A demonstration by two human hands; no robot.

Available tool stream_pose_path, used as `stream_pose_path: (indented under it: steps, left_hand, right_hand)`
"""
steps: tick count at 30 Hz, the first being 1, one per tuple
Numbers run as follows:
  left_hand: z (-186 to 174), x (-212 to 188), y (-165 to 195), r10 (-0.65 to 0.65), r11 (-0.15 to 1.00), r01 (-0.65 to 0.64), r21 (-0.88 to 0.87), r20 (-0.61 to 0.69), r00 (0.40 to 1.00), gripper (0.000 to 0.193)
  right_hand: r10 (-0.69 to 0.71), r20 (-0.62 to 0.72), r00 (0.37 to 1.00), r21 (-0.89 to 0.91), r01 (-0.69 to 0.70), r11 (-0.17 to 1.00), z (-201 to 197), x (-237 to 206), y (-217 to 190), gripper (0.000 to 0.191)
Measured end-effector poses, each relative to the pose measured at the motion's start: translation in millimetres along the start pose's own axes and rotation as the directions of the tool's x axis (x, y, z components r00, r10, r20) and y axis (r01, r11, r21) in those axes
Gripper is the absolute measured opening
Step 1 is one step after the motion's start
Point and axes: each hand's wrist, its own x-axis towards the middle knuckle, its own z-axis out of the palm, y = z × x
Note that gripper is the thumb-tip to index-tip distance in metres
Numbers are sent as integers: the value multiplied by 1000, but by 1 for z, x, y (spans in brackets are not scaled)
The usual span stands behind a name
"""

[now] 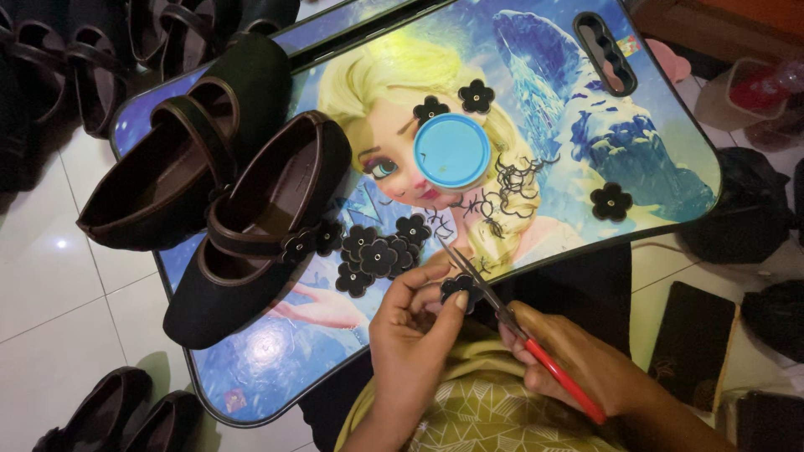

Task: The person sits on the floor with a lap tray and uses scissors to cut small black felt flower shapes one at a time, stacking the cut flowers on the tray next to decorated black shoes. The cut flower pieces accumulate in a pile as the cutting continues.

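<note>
My left hand (414,322) pinches a small black flower-shaped piece (461,287) at the near edge of a lap table (251,368) printed with a cartoon figure. My right hand (578,360) grips red-handled scissors (519,322), whose blades cross the flower piece. A pile of several black flower pieces (377,254) lies just beyond my left hand. Two dark brown strap shoes (251,226) (180,146) rest on the table's left part, one with a flower on its strap.
A round blue lid (452,151) sits mid-table with loose flowers (476,95) (610,202) and black thread trimmings (511,188) around it. More dark shoes (117,410) stand on the white tiled floor at left and top left. Dark bags (737,209) lie at right.
</note>
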Motion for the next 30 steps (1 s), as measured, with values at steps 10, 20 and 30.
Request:
stream_pose_path:
  steps: [10,20,30]
  left_hand:
    - [-4,0,4,-8,997,8,70,-2,1000,34]
    - [-2,-1,-1,3,998,-1,55,-26,1000,33]
    - [-2,-1,-3,7,999,-5,44,-39,999,32]
  right_hand:
    - [-18,-9,1000,-42,17,999,-4,-2,-1,60]
    - [-21,14,1000,-47,21,999,-3,4,-10,62]
    - [68,57,996,-34,-66,997,-3,4,-9,62]
